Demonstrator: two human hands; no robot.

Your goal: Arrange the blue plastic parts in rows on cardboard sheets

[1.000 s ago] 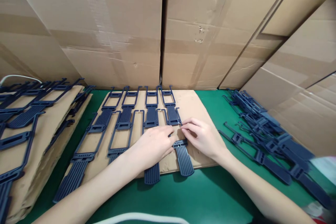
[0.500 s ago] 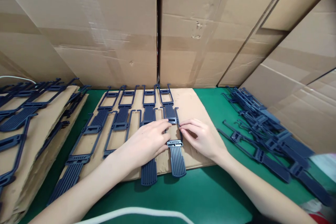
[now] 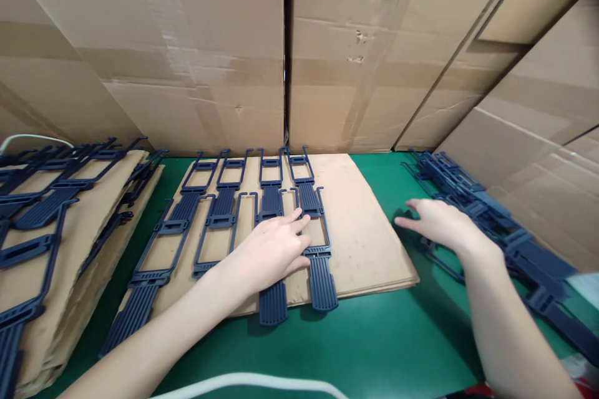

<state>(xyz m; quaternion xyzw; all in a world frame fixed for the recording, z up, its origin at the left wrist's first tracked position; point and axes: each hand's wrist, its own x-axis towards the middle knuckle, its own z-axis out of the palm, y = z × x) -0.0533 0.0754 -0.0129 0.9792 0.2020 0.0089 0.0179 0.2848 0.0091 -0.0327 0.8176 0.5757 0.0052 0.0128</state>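
Dark blue plastic parts, each a hooked rectangular frame with a ribbed tongue, lie in two rows on a cardboard sheet. My left hand rests with its fingers apart over the front row. Its fingertips touch the left side of the rightmost front part, and the hand covers some of the part beside it. Over at the right, my right hand is held above a loose blue part, thumb and fingers apart. Nothing shows in its grasp, though the hand hides some of that part.
A loose pile of similar blue parts lies on the green table at the right. On the left, stacked cardboard sheets carry more of them. Large cartons wall the back. A white cable curves across the front.
My right hand has left the rightmost front part and moved right to the loose pile. My left hand stays near the same part, its fingers a little more spread.
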